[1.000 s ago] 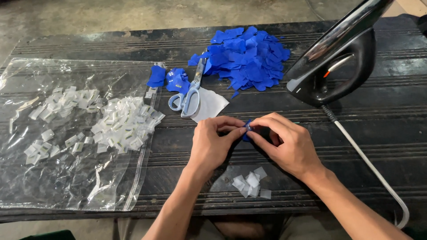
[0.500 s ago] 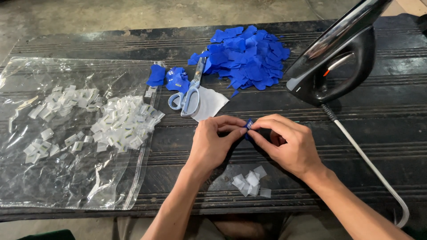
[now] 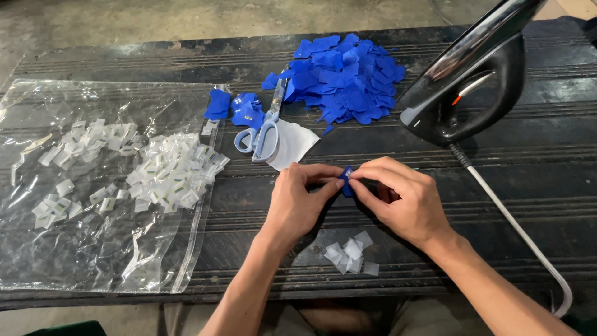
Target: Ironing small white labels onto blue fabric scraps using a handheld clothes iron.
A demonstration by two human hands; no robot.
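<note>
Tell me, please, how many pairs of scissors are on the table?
1. The scissors lie on the dark table, between the clear plastic bag and the pile of blue pieces, handles resting on a white sheet. Another pair could be hidden under the pile.

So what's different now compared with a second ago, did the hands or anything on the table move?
Hardly anything. The left hand and right hand still pinch the small blue piece between their fingertips; it now shows a little more above the fingers, with only slight finger shifts. Nothing was picked up or let go. The scissors, blue pile, iron, plastic bag and the white pieces by the wrists stayed put.
</note>
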